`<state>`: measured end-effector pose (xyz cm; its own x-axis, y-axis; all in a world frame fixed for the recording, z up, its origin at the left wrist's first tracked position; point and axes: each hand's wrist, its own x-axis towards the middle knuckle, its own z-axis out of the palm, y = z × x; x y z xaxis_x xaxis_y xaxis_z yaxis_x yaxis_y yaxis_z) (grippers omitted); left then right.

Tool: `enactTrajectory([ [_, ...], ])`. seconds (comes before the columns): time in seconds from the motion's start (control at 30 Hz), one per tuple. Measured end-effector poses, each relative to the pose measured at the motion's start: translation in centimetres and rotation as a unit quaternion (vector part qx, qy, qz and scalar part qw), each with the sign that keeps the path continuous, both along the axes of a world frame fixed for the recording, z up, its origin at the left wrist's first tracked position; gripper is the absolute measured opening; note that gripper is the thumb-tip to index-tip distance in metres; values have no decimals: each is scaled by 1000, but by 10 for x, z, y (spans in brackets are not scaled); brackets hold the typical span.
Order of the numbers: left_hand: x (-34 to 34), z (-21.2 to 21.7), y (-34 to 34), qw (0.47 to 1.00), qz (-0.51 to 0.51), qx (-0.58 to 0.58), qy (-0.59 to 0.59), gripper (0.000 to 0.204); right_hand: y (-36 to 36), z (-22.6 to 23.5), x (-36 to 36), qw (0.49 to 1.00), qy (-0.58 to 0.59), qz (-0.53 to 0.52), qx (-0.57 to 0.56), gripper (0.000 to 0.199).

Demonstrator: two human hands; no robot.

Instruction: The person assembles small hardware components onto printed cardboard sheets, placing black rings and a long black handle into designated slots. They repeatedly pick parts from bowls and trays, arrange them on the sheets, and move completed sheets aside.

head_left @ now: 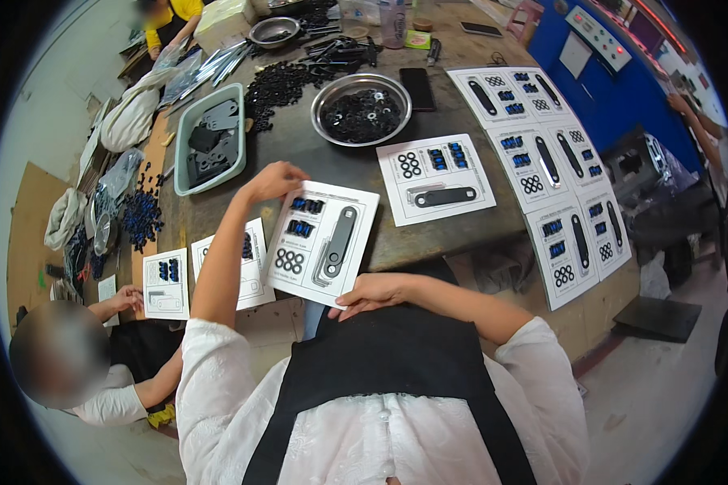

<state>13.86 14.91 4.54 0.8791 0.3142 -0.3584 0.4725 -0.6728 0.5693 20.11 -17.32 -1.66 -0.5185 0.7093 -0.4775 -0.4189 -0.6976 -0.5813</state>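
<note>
The left hand [273, 181], fingers pinched together, placed small blue parts on the white printed paper template sheet [323, 241] at the table edge; the right hand [372, 293], fingers spread, steadied its corner. Filling seemed nearly finished; sliding it aside probably came next.

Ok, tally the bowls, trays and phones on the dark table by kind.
Round steel bowls: 2
Pale green plastic tray: 1
Black flat phones: 2
Total: 5
</note>
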Motion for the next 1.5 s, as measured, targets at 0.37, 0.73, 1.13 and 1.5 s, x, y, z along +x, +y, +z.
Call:
enactTrajectory([
  [0.37, -62, -22, -57, 930, 242, -261, -90, 32, -27, 34, 169, 974, -221, 32, -33, 37],
  [0.73, -12, -59, -194, 796, 384, -410, -223, 31, -18, 51, 331, 908, -410, -74, -42, 34],
  [1.13, 46, -74, -233, 793, 350, -441, -231, 12, 13, 32, 389, 855, -488, -166, -61, 29],
  [1.5, 58, -75, -231, 815, 331, -424, -217, 16, 18, 20, 393, 844, -482, -226, -65, 34],
])
